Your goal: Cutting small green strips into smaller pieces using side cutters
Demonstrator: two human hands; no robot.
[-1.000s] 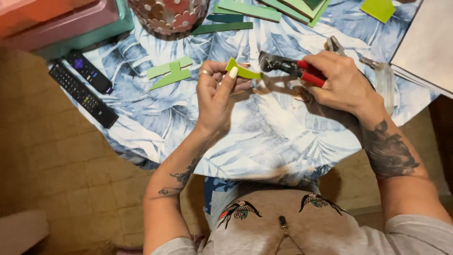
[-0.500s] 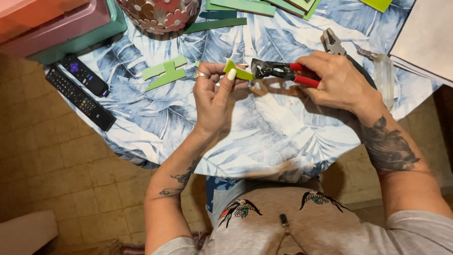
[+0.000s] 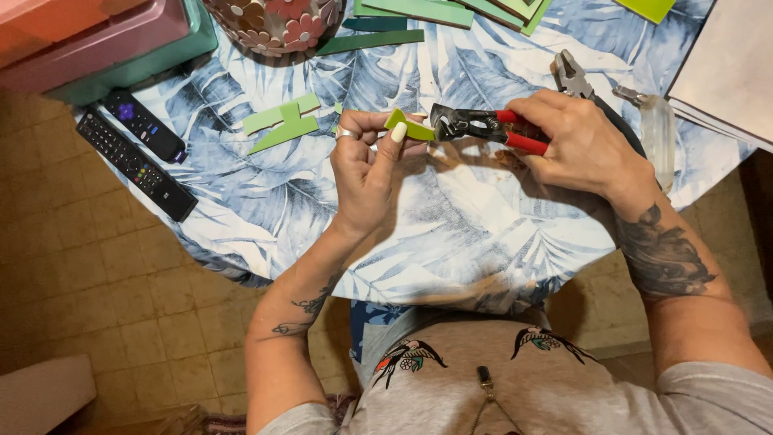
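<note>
Left hand (image 3: 366, 173): pinches small lime-green tile piece (image 3: 408, 126).
Right hand (image 3: 581, 145): squeezes red-handled metal nippers (image 3: 483, 126) biting the tile's edge.
Handling: light, stiff, probably brittle; hold near the bite.

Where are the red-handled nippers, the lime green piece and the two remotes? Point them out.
red-handled nippers (image 3: 471, 123), head view, on the dark metal head.
lime green piece (image 3: 408, 126), head view, on its middle, pinched by the left hand.
two remotes (image 3: 137, 165), head view, on the longer one's middle.
</note>
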